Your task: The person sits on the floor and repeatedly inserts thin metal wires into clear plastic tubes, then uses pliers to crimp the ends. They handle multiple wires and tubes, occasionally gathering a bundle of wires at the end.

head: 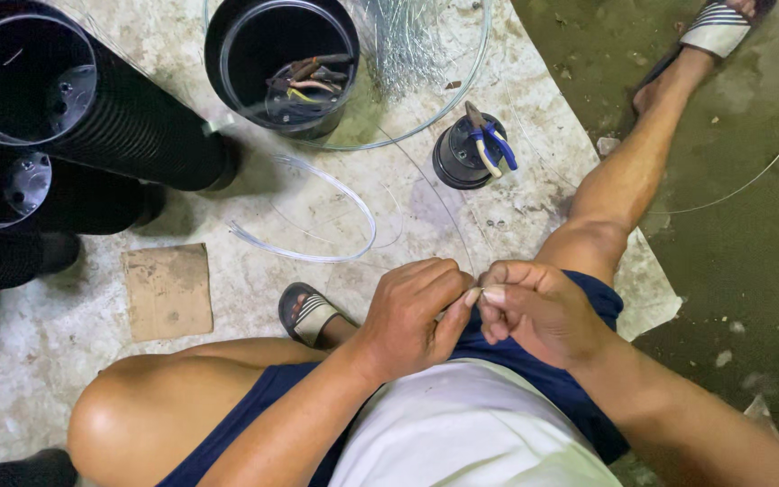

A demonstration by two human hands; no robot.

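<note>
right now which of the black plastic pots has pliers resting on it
The small black plastic pot right of the clear tubing loop; blue-and-white-handled pliers lie across its top. The large upright pot holds tools inside; the others lie sideways.

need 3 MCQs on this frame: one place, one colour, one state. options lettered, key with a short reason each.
1. Where do the pliers lie?
A. On top of the small black pot
B. On the cardboard piece
C. Inside the big stacked pots

2. What colour are the plier handles?
A. Red
B. Blue and white
C. Green

3. What are the two hands doing?
A. Resting flat on the knees
B. Pinched together at the fingertips on something thin
C. Holding the pliers

Key:
1 A: the pliers lie across the top of the small black pot, away from the cardboard piece.
2 B: the handles show blue with white.
3 B: the left hand and right hand meet at the fingertips above the lap, pinching a thin wire too fine to make out clearly.
</note>
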